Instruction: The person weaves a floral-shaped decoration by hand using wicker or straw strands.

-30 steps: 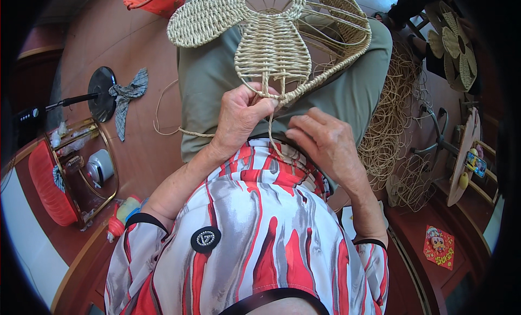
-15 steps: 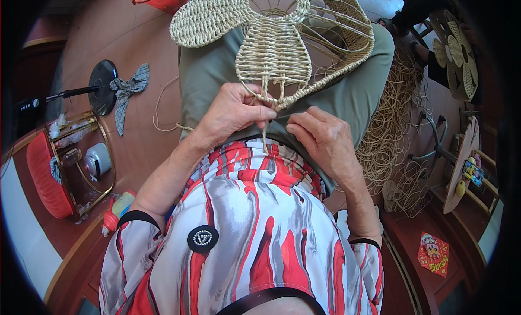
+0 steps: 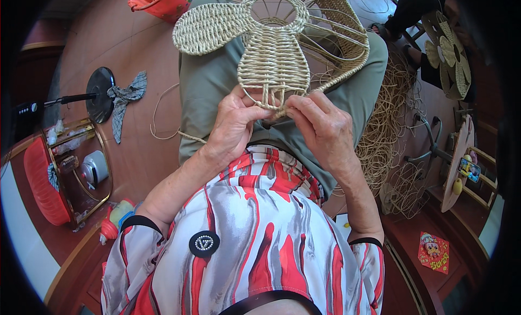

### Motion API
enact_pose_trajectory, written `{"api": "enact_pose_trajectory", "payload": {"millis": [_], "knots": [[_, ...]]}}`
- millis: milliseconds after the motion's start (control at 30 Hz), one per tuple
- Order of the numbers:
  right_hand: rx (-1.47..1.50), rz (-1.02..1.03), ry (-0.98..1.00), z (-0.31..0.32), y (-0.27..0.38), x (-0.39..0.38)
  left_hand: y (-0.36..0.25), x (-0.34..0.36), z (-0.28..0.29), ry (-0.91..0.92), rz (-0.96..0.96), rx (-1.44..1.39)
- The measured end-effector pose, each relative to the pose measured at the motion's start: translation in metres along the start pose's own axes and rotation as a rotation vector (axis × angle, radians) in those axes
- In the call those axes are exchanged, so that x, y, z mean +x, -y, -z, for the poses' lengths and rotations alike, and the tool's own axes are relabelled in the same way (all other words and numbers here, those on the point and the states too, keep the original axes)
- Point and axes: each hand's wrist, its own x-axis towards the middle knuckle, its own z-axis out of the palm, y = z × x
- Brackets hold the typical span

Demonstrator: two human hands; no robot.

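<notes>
A pale straw-coloured woven piece (image 3: 274,57), with flat petal shapes round an open ring and a curved basket wall at the right, lies across my grey-green trousered legs. My left hand (image 3: 233,125) is closed on its lower rim, thumb pointing right below the short vertical strands. My right hand (image 3: 325,130) pinches the cord edge just right of that spot, its fingertips close beside the left thumb. Loose cord (image 3: 191,137) trails left across my thigh. What lies between the fingertips is partly hidden.
A red bucket (image 3: 160,2), black round stand (image 3: 100,95), checked cloth (image 3: 125,100) and gold-framed rack (image 3: 110,182) are left. Right are coiled cord (image 3: 382,152), a wooden board (image 3: 456,174) with a phone (image 3: 469,169), and another person's dark-clothed leg (image 3: 410,11) beside woven petals (image 3: 450,57).
My right hand has moved up and left onto the woven piece's lower edge. The piece has shifted, with its lower rim slightly lower, and the hanging cord end is now mostly hidden.
</notes>
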Motion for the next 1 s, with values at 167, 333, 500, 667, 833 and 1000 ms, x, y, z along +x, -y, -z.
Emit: {"api": "enact_pose_trajectory", "payload": {"millis": [167, 333, 500, 667, 833, 1000], "knots": [[0.061, -0.004, -0.041, -0.006, 0.003, 0.0, -0.011, -0.001, 0.014, 0.108, 0.229, -0.088], [-0.099, 0.108, -0.025, -0.002, 0.006, 0.012, -0.015, 0.005, 0.024, 0.189, 0.275, 0.01], [-0.219, 0.234, 0.042, 0.002, 0.005, 0.024, -0.018, 0.003, 0.027, 0.31, 0.23, -0.032], [-0.181, 0.352, -0.001, -0.001, 0.002, 0.032, -0.017, 0.003, 0.025, 0.284, 0.243, -0.08], [-0.171, 0.399, 0.001, 0.004, 0.002, 0.03, -0.018, 0.0, 0.019, 0.246, 0.227, -0.121], [-0.176, 0.206, 0.161, 0.007, 0.005, -0.011, -0.027, -0.004, 0.015, 0.146, 0.274, 0.234]]}}
